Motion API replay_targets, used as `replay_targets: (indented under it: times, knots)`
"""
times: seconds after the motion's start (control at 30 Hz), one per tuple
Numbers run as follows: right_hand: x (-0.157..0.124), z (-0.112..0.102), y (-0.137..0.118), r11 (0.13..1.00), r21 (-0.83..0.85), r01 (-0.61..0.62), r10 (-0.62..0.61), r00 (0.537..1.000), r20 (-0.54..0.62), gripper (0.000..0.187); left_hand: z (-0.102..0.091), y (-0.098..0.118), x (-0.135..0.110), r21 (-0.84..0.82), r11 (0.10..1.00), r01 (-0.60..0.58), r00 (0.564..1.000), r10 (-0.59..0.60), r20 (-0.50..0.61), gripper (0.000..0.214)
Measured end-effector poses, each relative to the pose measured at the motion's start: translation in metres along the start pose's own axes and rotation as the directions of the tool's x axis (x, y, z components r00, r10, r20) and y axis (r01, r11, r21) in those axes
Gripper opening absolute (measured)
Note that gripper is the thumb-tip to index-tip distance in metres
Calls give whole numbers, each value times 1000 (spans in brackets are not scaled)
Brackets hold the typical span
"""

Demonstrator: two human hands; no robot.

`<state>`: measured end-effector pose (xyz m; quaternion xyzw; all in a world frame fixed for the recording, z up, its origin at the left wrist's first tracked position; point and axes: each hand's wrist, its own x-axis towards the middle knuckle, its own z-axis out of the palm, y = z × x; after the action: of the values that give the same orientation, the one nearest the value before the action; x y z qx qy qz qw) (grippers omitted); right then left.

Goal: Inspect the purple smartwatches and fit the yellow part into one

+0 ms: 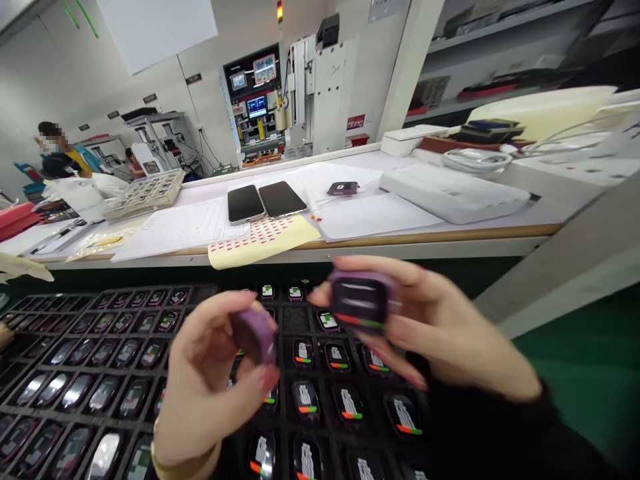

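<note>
My left hand (205, 373) is closed around a purple smartwatch case (254, 335), held on edge by fingers and thumb and blurred by motion. In my right hand (430, 320) is another purple smartwatch case (361, 301), its dark screen facing me with a red and green strip along the bottom. Both hands are above a black compartment tray (295, 320) filled with similar watch cases. Several of these, such as the watch case (305, 399), have lit screens with white lettering and an orange-green bar. My hands hide part of the tray.
Behind the trays runs a bench with two phones (267, 201), papers (185, 227), a yellow label sheet (265, 239), a small watch (343, 188) and a white box (453, 192). A second tray (100, 373) of watches is at left. People (67, 153) work in the background.
</note>
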<state>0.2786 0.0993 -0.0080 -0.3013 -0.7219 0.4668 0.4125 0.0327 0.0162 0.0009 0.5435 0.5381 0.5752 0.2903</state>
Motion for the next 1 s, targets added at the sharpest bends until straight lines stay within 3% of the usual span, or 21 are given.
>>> replay_targets:
  times: [0.1,0.2,0.4,0.77,1.0]
  knots:
    - [26,11,-2,932,363,-11,-52,986,161,64,25,7,19,-196,979,-51,981,86,174,44]
    - [39,18,5,882,470,-40,-43,985,165,59,30,1,33,-233,971,-56,984,93,152,40]
    - [38,18,7,904,422,-74,19,991,132,55,35,-16,37,-206,978,-6,981,46,190,42]
    - [45,24,14,930,353,-105,116,993,-9,52,38,-6,38,-131,991,23,980,4,199,30]
    - [45,24,16,918,378,-117,121,993,14,59,36,-10,38,-146,989,2,980,28,197,34]
